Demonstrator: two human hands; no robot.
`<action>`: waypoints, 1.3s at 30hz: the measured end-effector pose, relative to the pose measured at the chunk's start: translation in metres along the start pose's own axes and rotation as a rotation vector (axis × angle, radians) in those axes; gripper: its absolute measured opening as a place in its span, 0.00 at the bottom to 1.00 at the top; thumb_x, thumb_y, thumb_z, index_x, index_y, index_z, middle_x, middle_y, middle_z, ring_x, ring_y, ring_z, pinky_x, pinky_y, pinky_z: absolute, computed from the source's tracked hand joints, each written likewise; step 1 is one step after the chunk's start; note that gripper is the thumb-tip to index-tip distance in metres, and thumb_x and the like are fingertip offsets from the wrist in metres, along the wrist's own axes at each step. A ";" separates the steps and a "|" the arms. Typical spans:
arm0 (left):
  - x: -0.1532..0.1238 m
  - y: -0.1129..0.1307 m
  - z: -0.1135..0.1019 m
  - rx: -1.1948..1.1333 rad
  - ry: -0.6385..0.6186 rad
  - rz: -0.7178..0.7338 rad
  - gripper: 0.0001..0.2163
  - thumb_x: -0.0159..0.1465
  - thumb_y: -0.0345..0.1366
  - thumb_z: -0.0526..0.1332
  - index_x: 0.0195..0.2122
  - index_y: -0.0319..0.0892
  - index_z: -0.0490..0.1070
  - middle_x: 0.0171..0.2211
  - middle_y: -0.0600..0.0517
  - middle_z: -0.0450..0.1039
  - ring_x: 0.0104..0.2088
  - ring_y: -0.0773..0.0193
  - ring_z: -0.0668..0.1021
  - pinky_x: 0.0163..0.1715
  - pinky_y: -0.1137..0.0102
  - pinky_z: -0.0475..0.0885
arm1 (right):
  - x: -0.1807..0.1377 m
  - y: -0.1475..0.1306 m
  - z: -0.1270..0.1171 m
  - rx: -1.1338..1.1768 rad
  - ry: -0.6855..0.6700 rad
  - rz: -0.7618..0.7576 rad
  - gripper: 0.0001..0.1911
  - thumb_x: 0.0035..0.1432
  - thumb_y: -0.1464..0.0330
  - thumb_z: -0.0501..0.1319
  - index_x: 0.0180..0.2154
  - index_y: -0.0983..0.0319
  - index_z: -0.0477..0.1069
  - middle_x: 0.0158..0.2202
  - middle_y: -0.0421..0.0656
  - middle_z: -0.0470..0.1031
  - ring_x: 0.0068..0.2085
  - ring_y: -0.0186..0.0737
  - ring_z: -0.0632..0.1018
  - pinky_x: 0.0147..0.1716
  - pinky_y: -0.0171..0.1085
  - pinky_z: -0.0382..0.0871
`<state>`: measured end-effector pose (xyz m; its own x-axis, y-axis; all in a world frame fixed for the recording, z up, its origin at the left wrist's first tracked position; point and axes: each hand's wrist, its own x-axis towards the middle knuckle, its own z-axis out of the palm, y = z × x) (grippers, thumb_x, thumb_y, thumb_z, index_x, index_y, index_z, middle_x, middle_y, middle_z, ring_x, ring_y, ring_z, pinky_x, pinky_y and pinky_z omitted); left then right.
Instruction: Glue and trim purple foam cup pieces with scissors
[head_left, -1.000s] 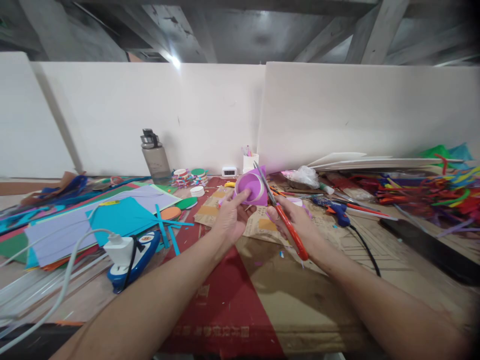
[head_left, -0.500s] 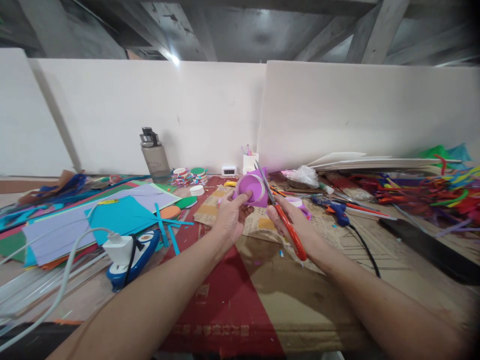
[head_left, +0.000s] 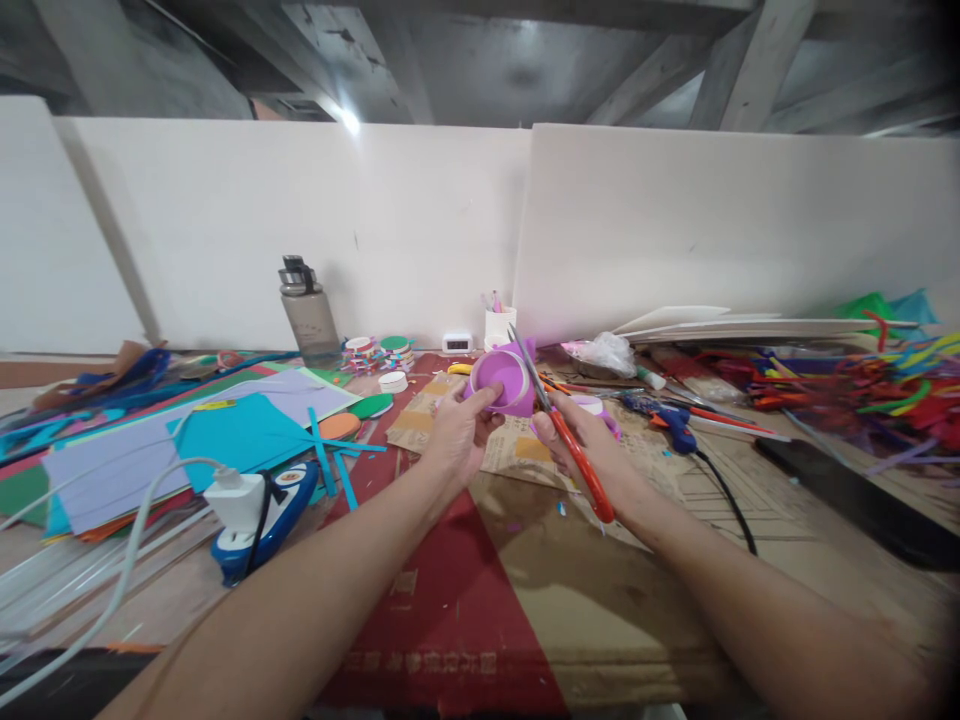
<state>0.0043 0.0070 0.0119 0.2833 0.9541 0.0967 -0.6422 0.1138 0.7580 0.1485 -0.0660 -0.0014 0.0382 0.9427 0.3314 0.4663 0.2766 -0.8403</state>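
The left hand (head_left: 463, 425) grips a pale-rimmed purple ring (head_left: 508, 375), thumb inside; to its right, the right hand (head_left: 592, 440) curls around red-handled scissors (head_left: 574, 445).

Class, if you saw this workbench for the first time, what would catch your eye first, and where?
Probably the red-handled scissors in the right hand, near the middle, beside the purple round piece in the left hand. Next, perhaps, the bright tangle of strips at the far right and the turquoise sheets on the left.

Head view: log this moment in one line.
left hand: holds purple piece | right hand: holds red-handled scissors | glue gun: lies right of right hand
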 end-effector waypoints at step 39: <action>-0.012 0.003 0.015 -0.140 0.105 -0.090 0.12 0.46 0.24 0.70 0.30 0.40 0.71 0.26 0.55 0.76 0.26 0.69 0.75 0.33 0.72 0.73 | -0.004 -0.008 0.004 0.049 -0.025 0.011 0.17 0.63 0.53 0.59 0.45 0.59 0.67 0.24 0.34 0.61 0.23 0.33 0.62 0.21 0.32 0.58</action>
<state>0.0101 -0.0087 0.0227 0.2724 0.9613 -0.0410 -0.7129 0.2303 0.6624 0.1410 -0.0713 0.0025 0.0206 0.9498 0.3122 0.4220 0.2749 -0.8639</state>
